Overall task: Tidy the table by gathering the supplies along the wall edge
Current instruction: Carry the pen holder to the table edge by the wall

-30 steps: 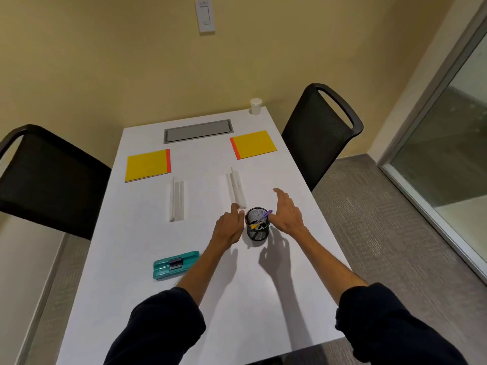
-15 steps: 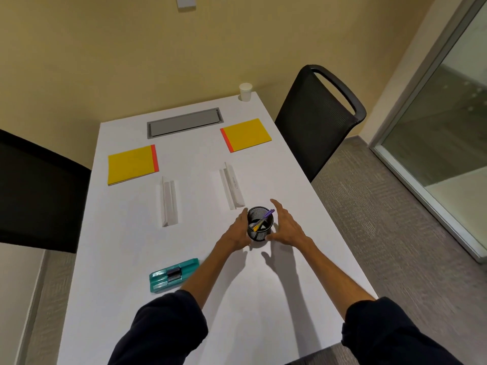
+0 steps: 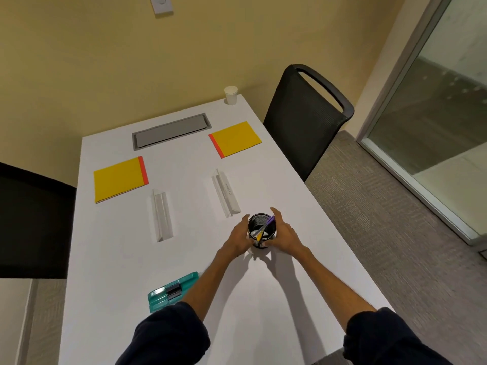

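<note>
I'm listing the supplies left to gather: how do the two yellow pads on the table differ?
The left yellow pad has its red strip on its right edge; the right yellow pad has it on its left edge. The left yellow pad lies farther from the wall; the right yellow pad lies nearer it, beside the grey panel. Both lie flat on the white table and share the same colours.

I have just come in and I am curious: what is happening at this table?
A person grips the black pen cup between the left hand and the right hand, near the right edge of the table. The two yellow notepads, two white folded cards and the teal stapler lie spread out, not yet gathered by the wall.
</note>
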{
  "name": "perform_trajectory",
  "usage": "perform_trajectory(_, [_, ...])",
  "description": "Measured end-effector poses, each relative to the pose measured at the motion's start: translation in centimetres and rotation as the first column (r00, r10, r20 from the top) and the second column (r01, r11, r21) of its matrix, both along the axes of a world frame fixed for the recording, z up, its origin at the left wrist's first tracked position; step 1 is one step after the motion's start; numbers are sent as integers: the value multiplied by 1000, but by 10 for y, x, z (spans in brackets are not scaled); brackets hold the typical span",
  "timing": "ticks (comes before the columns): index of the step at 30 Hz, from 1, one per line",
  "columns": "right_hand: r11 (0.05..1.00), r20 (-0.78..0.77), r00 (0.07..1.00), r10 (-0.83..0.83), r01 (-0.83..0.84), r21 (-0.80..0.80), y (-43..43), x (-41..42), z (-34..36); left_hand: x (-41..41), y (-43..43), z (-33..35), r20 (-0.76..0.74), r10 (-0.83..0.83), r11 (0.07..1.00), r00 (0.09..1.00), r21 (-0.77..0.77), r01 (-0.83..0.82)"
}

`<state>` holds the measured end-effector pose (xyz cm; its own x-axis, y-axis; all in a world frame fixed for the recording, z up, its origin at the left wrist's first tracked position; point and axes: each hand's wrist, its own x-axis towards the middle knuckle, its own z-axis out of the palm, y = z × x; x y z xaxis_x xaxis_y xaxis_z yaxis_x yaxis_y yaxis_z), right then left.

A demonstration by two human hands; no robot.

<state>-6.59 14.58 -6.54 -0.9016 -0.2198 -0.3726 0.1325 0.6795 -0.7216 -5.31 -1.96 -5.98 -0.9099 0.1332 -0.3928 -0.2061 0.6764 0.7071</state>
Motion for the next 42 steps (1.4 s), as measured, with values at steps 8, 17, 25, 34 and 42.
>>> perform_trajectory(8, [997,-49,996,-71,72,19,27,4,21,-12,13,14,-80,5,996,997,91,2])
perform_trajectory(17, [974,-96,970,-222,217,-58,77,24,45,-20,56,46,-95,-156,984,983,70,163])
perform_trajectory(25, [891,-60,899,-435,419,-173,157,52,52,-20,147,68,-42,-286,948,957,130,289])
perform_trajectory(34, [842,-45,850,-525,511,-172,290,84,61,-6,287,77,-57,-353,921,934,156,357])
perform_trajectory(42, [841,-46,845,-533,524,-132,426,108,68,11,429,78,-75,-425,898,902,86,431])
